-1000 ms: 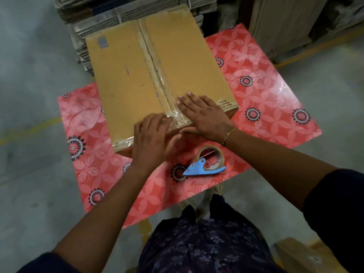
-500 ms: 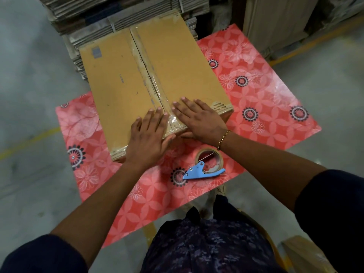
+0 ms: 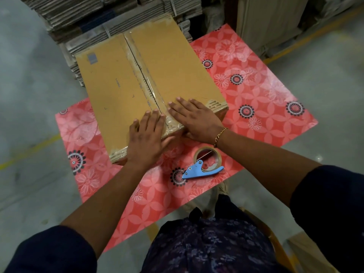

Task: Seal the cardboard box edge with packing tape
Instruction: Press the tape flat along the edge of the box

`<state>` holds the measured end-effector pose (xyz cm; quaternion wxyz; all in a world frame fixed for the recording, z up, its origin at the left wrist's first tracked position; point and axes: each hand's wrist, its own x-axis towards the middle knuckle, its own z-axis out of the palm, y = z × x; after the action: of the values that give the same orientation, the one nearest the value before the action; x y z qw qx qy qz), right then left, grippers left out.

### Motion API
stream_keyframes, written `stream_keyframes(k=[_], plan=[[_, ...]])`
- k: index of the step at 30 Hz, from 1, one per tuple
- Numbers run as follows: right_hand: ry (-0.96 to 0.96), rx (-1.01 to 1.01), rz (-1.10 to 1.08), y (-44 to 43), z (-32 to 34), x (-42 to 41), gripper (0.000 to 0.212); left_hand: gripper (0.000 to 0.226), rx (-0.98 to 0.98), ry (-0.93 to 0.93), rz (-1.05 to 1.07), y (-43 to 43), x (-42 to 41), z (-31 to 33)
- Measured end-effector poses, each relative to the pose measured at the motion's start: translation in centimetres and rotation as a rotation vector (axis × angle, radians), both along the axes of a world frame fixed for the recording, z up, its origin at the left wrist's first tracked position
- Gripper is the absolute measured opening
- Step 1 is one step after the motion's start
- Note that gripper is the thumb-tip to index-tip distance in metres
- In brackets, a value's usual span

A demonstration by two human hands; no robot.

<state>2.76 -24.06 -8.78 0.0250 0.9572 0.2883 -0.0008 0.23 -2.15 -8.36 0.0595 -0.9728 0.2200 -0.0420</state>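
Cardboard box (image 3: 118,91) is lying flat on a red floral tabletop (image 3: 256,99), its far end reaching past the table's back edge toward stacked flat cartons (image 3: 94,18). Clear packing tape (image 3: 146,77) is running down the centre seam between the two top flaps and folding over the near edge.

Both hands are resting on the box's near end, one on each side of the seam. Left hand (image 3: 146,138) is lying palm down, fingers (image 3: 155,119) straight and close together, tips touching the tape's left margin, thumb hanging over the near edge. It is gripping nothing, only pressing flat. Right hand (image 3: 195,119) is likewise spread flat on the right flap, fingertips at the tape's right margin, thumb tucked at the box's front face. It is closed on nothing. A thin gold bracelet (image 3: 220,134) is sitting on the right wrist.

Tape roll (image 3: 207,158) in a blue hand dispenser (image 3: 194,171) is lying on the tabletop just beside the right forearm, apart from the box and untouched by either hand.
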Motion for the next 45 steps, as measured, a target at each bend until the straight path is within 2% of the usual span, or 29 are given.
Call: stream_keyframes(k=[5, 10, 14, 23, 29, 34, 45], plan=[[-0.011, 0.038, -0.004, 0.0, 0.1, -0.2, 0.098, 0.077, 0.06, 0.032, -0.027, 0.1, 0.0, 0.3], [0.015, 0.099, -0.067, 0.3, 0.3, -0.6, 0.106, 0.103, 0.072, 0.109, -0.037, 0.4, 0.0, 0.6], [-0.031, 0.125, -0.123, 0.9, -0.1, -0.9, 0.098, 0.105, 0.045, 0.112, -0.04, 0.4, 0.0, 0.6], [-0.022, -0.038, -0.057, 0.7, -0.2, -0.5, 0.101, 0.094, -0.035, 0.113, -0.001, 0.3, -0.3, 0.5], [-0.029, -0.011, -0.035, 0.5, 0.2, -0.6, 0.101, 0.08, -0.074, 0.084, 0.019, -0.1, -0.3, 0.8], [0.09, 0.092, -0.055, 0.1, 0.9, -0.5, 0.09, 0.072, -0.087, 0.06, 0.026, -0.3, -0.3, 0.8], [0.199, -0.039, 0.079, -0.8, 2.3, 1.2, 0.085, 0.068, -0.042, 0.156, -0.049, 0.6, 0.5, 0.4]])
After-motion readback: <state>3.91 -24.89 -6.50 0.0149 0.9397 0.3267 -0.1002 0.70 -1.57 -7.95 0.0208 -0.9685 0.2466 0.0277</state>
